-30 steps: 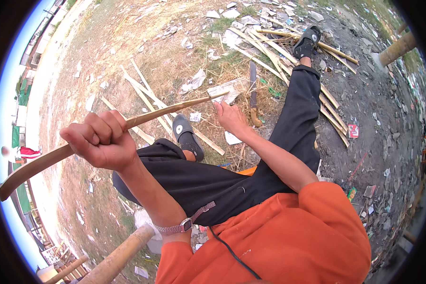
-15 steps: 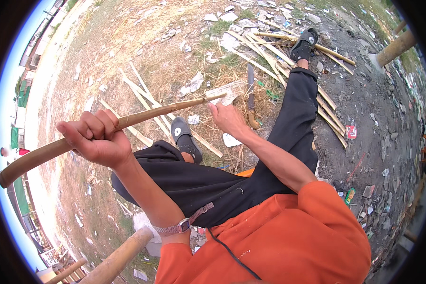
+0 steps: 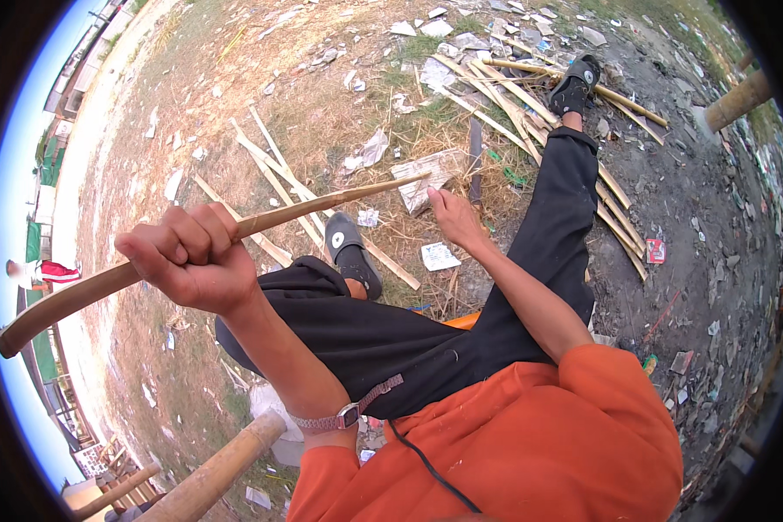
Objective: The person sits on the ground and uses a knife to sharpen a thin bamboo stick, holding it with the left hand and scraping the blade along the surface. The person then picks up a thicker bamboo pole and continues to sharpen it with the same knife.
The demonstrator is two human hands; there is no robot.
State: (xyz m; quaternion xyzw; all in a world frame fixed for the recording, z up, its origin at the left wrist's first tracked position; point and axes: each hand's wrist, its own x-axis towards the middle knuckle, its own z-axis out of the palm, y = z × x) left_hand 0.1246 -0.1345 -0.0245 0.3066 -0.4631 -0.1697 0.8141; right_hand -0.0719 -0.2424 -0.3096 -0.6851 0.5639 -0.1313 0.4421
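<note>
My left hand (image 3: 196,257) is closed in a fist round a long, slightly curved bamboo strip (image 3: 339,197), raised across my lap. Its thick end reaches out to the left; its thin, pale tip lies over a wooden block (image 3: 418,174) on the ground. Just past that tip is my right hand (image 3: 461,219), apart from the strip. Its thumb side shows, but the other fingers are mostly hidden. Right behind it stands out the dark blade of a machete (image 3: 475,161) lying on the ground. My right hand covers the machete's handle, and whether it grips it cannot be seen.
Split bamboo strips (image 3: 278,174) lie beyond my left foot, and more strips (image 3: 505,100) near my right shoe (image 3: 576,83). A bamboo pole (image 3: 226,465) stands at lower left, another post (image 3: 738,100) at far right. Litter covers the ground. A person (image 3: 48,271) is at the far left.
My right hand has moved right, away from the strip's tip and over the machete's handle, which showed before. The left hand still holds the strip. The view has shifted slightly.
</note>
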